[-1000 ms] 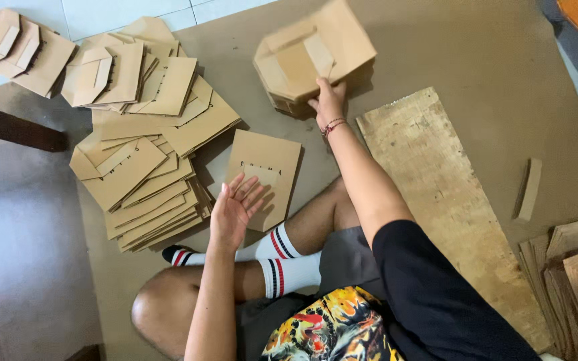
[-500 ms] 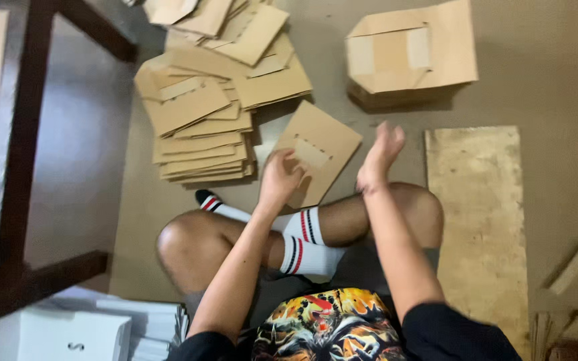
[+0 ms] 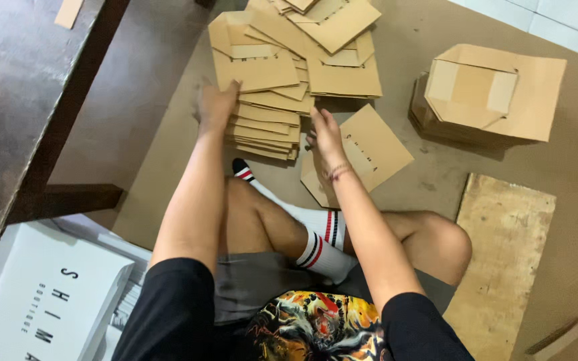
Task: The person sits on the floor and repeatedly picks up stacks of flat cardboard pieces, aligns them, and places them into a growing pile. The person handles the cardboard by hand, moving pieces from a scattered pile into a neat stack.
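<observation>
I sit cross-legged on a brown mat. My left hand (image 3: 217,105) grips the left edge of a tall stack of flat brown cardboard pieces (image 3: 265,100), fingers on the top sheet. My right hand (image 3: 326,132) rests against the stack's right side, fingers apart, partly over a single flat cardboard sheet (image 3: 366,152) lying on the floor in front of my knee. Whether the right hand grips anything is unclear.
A pile of folded cardboard boxes (image 3: 490,97) stands at the upper right. A plywood board (image 3: 506,254) lies at the right. A dark wooden table (image 3: 28,100) fills the left, with white flat boxes (image 3: 48,301) beneath it. More loose cardboard (image 3: 332,27) lies beyond the stack.
My view has swung left. Both hands moved from the single sheet up to the stack; the left hand now holds its left edge, the right hand is at its right side.
</observation>
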